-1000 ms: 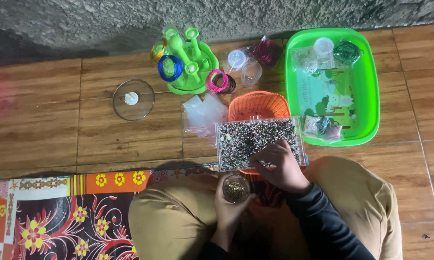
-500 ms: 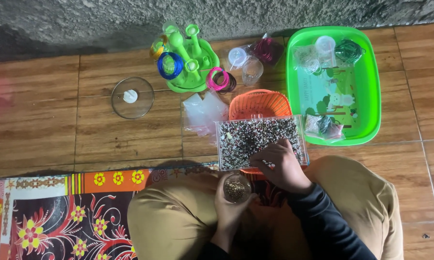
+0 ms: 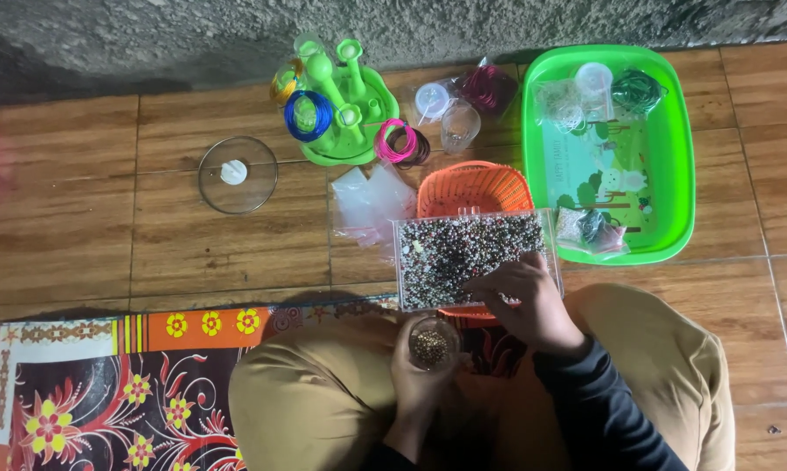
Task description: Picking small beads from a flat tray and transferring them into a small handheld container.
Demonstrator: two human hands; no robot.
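A clear rectangular box (image 3: pixel 463 253) full of small mixed-colour beads rests on an orange basket (image 3: pixel 472 187) in front of my knees. My right hand (image 3: pixel 524 296) reaches into the box's near right corner with fingers pinched among the beads. My left hand (image 3: pixel 415 375) holds a small clear cup (image 3: pixel 430 344) partly filled with brownish beads, just below the box's near edge.
A green tray (image 3: pixel 673 139) with small bags and cups lies at the right. A green stand (image 3: pixel 345 113) carries coloured wire coils. A glass lid (image 3: pixel 236 174), plastic bags (image 3: pixel 372 201) and cups (image 3: pixel 459 126) lie on the tiled floor. A patterned mat (image 3: pixel 106 392) is at the left.
My right hand has shifted slightly to the right within the bead box. The cup in my left hand stays in place.
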